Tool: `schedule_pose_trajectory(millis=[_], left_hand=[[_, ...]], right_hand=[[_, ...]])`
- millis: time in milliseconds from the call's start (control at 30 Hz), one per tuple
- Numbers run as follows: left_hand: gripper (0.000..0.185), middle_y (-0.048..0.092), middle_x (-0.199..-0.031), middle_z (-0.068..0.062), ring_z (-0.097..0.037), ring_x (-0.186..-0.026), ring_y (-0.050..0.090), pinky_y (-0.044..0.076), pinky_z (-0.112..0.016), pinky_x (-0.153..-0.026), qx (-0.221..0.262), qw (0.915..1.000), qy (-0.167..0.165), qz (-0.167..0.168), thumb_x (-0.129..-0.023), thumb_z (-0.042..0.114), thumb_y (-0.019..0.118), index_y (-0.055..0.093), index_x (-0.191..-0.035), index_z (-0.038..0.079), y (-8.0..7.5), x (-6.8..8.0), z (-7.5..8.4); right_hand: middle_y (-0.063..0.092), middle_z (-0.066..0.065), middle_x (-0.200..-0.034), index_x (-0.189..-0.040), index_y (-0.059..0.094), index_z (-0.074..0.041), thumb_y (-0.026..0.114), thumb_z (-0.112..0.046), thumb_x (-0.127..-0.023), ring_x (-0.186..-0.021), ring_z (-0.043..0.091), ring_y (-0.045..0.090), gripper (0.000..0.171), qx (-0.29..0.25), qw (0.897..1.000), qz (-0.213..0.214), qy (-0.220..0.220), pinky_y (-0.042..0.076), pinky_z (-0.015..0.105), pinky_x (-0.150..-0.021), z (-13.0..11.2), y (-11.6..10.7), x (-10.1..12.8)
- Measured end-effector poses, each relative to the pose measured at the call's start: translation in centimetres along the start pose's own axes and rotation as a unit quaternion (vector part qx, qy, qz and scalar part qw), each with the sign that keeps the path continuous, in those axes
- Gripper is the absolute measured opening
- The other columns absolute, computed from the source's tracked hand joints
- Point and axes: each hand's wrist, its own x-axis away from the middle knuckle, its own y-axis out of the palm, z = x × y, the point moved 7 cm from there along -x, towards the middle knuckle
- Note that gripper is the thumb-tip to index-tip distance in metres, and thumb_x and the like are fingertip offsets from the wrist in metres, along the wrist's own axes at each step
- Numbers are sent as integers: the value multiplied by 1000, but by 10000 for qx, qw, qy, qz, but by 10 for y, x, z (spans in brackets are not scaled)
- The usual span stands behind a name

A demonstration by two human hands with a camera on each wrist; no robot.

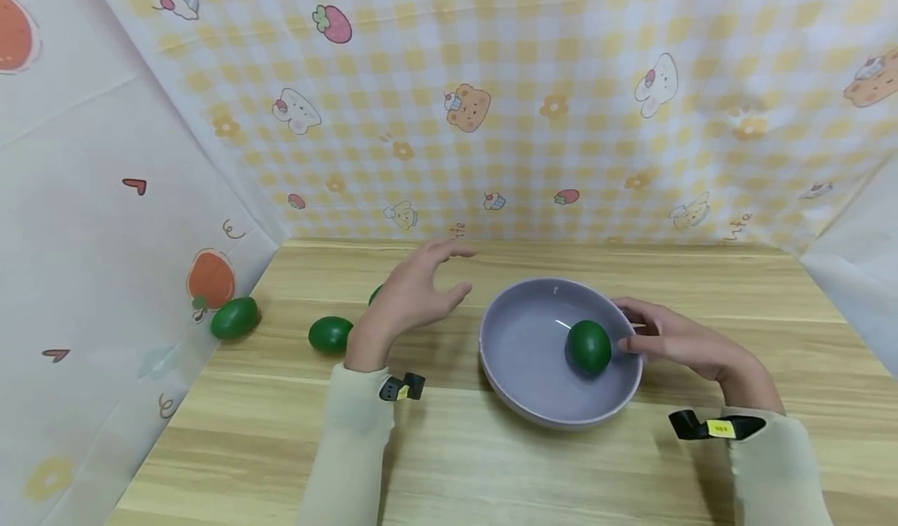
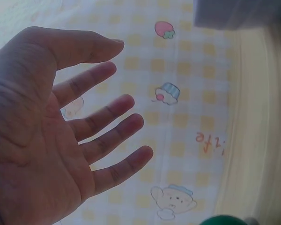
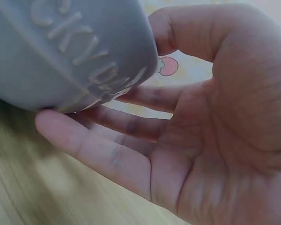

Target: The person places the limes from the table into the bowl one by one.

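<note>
A greyish-purple bowl point(image 1: 522, 354) with raised lettering on its outer wall point(image 3: 79, 47) is at the middle right of the head view. One dark green lime-like fruit point(image 1: 589, 347) lies inside, toward the right wall. My right hand point(image 1: 677, 340) grips the bowl's right side, thumb over the rim and fingers beneath the outer wall. To the left of the bowl, my left hand point(image 1: 417, 288) is raised with spread, slightly bent fingers and an empty palm. Behind its wrist are a green fruit point(image 1: 330, 334) and another point(image 1: 376, 294), mostly hidden by the hand.
One more green fruit point(image 1: 235, 319) lies at the table's left edge, against the white side cloth point(image 1: 140, 253). A yellow-checked cloth point(image 1: 519, 152) hangs along the back of the wooden table point(image 1: 449, 464). Each sleeve carries a small black wrist camera point(image 1: 403, 387).
</note>
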Motion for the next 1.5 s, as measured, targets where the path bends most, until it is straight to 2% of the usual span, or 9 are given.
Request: schedule_pose_trajectory(millis=[167, 267, 567, 667, 767, 867, 1033, 1267, 1500], left_hand=[[47, 54, -157, -1, -29, -147, 53, 46, -54, -119, -89, 9998, -101, -117, -99, 31, 72, 62, -145, 24, 3, 0, -11], [48, 55, -157, -1, -30, -148, 52, 45, -55, -120, -135, 9996, -160, -183, -99, 31, 72, 62, -146, 23, 5, 1, -18], [48, 52, -160, -2, -32, -151, 48, 43, -58, -121, -391, 9984, -281, -304, -99, 33, 72, 61, -146, 28, 11, 3, -30], [50, 51, -160, -4, -34, -150, 48, 43, -59, -120, -562, 9975, -309, -293, -99, 32, 72, 60, -147, 28, 10, 4, -34], [52, 53, -159, -5, -34, -148, 50, 43, -59, -120, -696, 9967, -291, -284, -98, 31, 72, 59, -149, 27, 9, 4, -40], [54, 53, -159, -7, -35, -148, 49, 41, -61, -121, -764, 9964, -249, -283, -98, 30, 72, 58, -149, 25, 8, 6, -48], [53, 53, -158, -11, -37, -148, 49, 39, -64, -120, -808, 9961, -246, -244, -97, 28, 73, 60, -148, 20, 8, 10, -56], [51, 54, -155, -16, -40, -144, 50, 41, -65, -117, -1038, 9936, -411, -173, -98, 25, 73, 61, -146, 15, 4, 13, -69], [52, 55, -151, -20, -44, -138, 54, 45, -64, -114, -1087, 9921, -592, -227, -96, 22, 74, 61, -145, 12, 1, 14, -81]], right_hand=[[53, 33, -149, -158, 38, 3, 62, -16, -104, -117, 15, 69, 63, -219, 9997, 124, 29, 62, 33, -91, 7, 1, 5], [49, 36, -151, -158, 36, 5, 60, -16, -106, -114, 15, 70, 62, -408, 9989, 209, -37, 63, 36, -89, 8, 4, 5], [49, 31, -151, -158, 39, 0, 53, -19, -110, -114, 10, 66, 54, -404, 9948, 929, 37, 61, 37, -90, 10, 14, 11], [50, 30, -151, -160, 38, -1, 53, -21, -111, -115, 13, 65, 55, -414, 9924, 1156, 121, 62, 36, -88, 7, 19, 12], [47, 31, -155, -162, 35, -2, 52, -22, -111, -124, 26, 63, 57, -372, 9899, 1354, 170, 61, 34, -89, 7, 23, 14], [43, 30, -160, -164, 32, -3, 51, -19, -110, -127, 18, 60, 59, -387, 9880, 1489, 117, 59, 27, -90, 9, 25, 16], [42, 31, -160, -164, 31, -1, 49, -9, -107, -115, -2, 59, 61, -501, 9855, 1613, -146, 57, 23, -86, 14, 27, 20], [46, 32, -155, -163, 32, 0, 50, -6, -103, -110, -1, 60, 63, -481, 9840, 1707, -152, 58, 26, -82, 18, 25, 21], [44, 33, -155, -164, 30, 0, 49, -5, -104, -111, -1, 61, 63, -600, 9852, 1595, -186, 61, 28, -82, 18, 25, 18]])
